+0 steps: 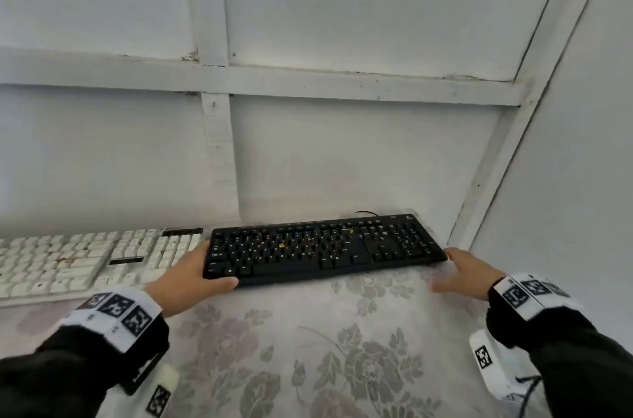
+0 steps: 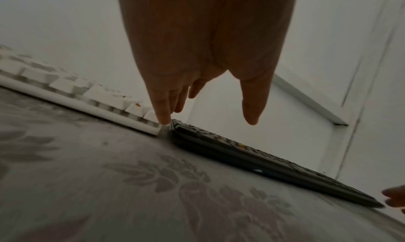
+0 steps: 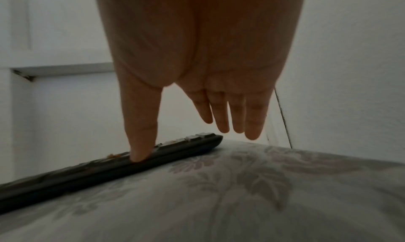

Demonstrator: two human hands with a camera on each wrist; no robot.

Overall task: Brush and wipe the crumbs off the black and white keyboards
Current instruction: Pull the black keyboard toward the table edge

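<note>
The left hand point(image 1: 191, 275) is at the left end of the black keyboard point(image 1: 322, 248), fingers along that end and the thumb lying along the front edge near the corner; whether it actually grips the keyboard or only rests against it cannot be told. The right hand point(image 1: 460, 272) sits just off the keyboard's right end with fingers spread and relaxed, holding nothing.

The left wrist view shows what the head view does not: the left hand point(image 2: 203, 55) has straight fingers, one fingertip point(image 2: 164, 120) pointing down into the narrow gap between the white keyboard point(image 2: 72, 96) and the black keyboard point(image 2: 263, 161), with the thumb held apart above the black keys. In the right wrist view the right hand point(image 3: 197, 55) is wide open, the thumb tip down at the front edge of the black keyboard point(image 3: 98, 173) and the four fingers straight, clear of the far end.

Orange crumbs point(image 1: 281, 245) lie among the black keys in the middle of the head frame; brownish specks dot the white keyboard point(image 1: 78, 260) at the left edge. The two keyboards lie end to end, nearly touching.

Both rest on a pale floral tablecloth point(image 1: 342, 349) filling the lower frame. Behind is a white panelled wall point(image 1: 342, 6) with a horizontal rail, meeting a side wall at the right.
</note>
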